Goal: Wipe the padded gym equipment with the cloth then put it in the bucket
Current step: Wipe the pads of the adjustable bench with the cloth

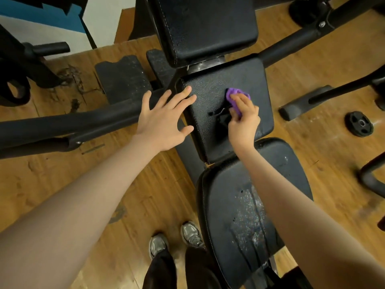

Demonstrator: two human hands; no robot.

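Purple cloth (237,99) is bunched under the right hand (243,119), fingers curled round it, pressed on the middle pad (225,130). Left hand (164,119) lies spread, fingertips on the pad edge just beside. Soft, light, limp: hold it wadded; bucket not visible.

I'm looking down at a gym floor. Black padded bench sections (225,109) on steel frame tubes (62,124) run from near to far across worn wood-look flooring (62,180), and a small weight plate (358,123) lies at the right.
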